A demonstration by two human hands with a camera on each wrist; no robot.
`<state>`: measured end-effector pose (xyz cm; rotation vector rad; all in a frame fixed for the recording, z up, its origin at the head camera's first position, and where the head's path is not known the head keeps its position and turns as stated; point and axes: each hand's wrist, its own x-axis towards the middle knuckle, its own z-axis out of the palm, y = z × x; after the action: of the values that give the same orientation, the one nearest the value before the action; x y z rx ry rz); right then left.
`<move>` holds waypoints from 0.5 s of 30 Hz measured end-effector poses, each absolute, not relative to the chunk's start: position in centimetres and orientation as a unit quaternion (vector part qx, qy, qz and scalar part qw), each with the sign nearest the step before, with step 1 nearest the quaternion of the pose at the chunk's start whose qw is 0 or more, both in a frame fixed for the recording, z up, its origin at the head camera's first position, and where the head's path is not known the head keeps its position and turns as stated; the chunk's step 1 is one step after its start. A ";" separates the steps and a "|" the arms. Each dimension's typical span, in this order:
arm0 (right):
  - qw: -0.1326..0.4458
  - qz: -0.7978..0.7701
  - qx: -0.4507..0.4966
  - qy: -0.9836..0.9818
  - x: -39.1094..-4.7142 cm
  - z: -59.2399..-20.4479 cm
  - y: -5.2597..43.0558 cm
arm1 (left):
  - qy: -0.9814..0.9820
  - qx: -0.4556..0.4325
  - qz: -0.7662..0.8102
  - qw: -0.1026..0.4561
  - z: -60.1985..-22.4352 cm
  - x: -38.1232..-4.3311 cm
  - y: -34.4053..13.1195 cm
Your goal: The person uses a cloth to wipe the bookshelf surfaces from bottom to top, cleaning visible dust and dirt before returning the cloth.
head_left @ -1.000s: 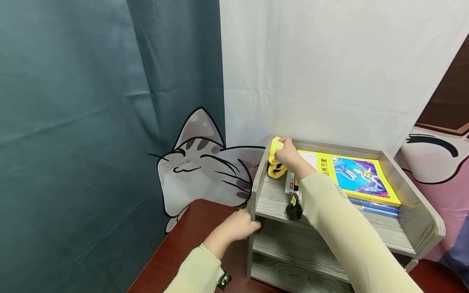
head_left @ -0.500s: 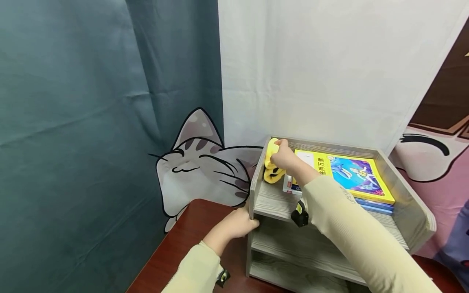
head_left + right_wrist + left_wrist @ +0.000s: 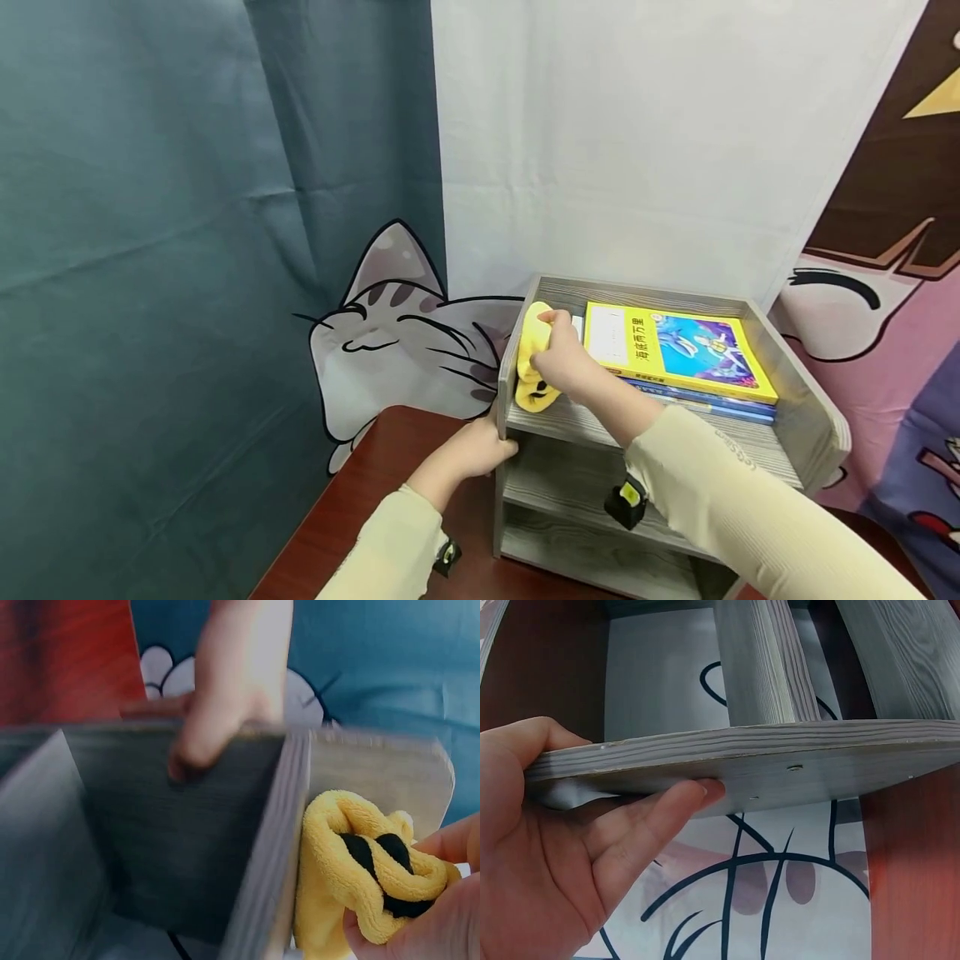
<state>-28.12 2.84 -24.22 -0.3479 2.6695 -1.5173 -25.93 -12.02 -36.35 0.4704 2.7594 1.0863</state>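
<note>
A small grey wood-grain shelf unit (image 3: 806, 408) stands on a red-brown table. In the head view my left hand (image 3: 472, 450) grips its left side panel near the front edge, thumb on the inner face. The left wrist view shows that panel (image 3: 780, 746) between the thumb and fingers of my left hand (image 3: 562, 847). On the top shelf, against the left panel, lies a fuzzy yellow folded cloth item (image 3: 534, 342) with black patches. My right hand (image 3: 570, 362) pinches it from its right side. The right wrist view shows its soft rolled folds (image 3: 337, 877) close up.
Beside the right hand a yellow picture book (image 3: 682, 346) lies on several blue-edged books (image 3: 697, 400) on the top shelf. Lower shelves sit below. A white curtain (image 3: 600, 150) hangs behind, and a dark teal curtain (image 3: 150, 250) on the left. Table (image 3: 382, 467) surface shows left of the unit.
My right hand and the yellow cloth item have come forward along the left panel toward the shelf's front edge. The left hand keeps its grip. The whole view has turned slightly right.
</note>
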 end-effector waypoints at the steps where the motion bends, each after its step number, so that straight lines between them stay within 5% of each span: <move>1: 0.026 -0.496 -0.111 0.861 -27.7 -24.3 2.7 | 0.917 0.157 0.361 0.070 -36.3 -25.9 -12.0; 15: 0.033 -0.518 -0.126 0.845 -23.2 -24.8 2.9 | 0.903 0.179 0.385 0.065 -36.4 -25.8 -12.2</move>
<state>-23.20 2.94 -24.85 -0.3868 2.6012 -1.5942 -25.78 -12.22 -36.36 0.5390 2.7256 1.1611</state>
